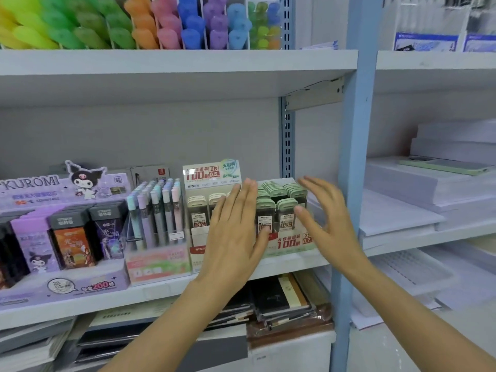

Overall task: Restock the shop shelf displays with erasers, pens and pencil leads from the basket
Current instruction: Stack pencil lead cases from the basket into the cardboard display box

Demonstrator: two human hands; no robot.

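On the middle shelf [161, 292], we hold both hands wide at the pencil-lead boxes, gripping nothing.
Our left hand [236, 232] lies flat, fingers straight and together, across the seam between the cream-capped lead cases [197, 208] and the green-capped lead cases [285, 208]. Its thumb seems to touch a green case's front, though we cannot be sure. Our right hand [330, 221], fingers spread and loosely bent, hovers just right of the green cases, near the blue upright [354, 157]. Left of the leads stand pastel pens [158, 208] and a purple Kuromi display [53, 224]. Coloured highlighters [166, 25] fill the shelf above, notebooks [281, 299] lie below, and white paper stacks [418, 183] fill the next bay.
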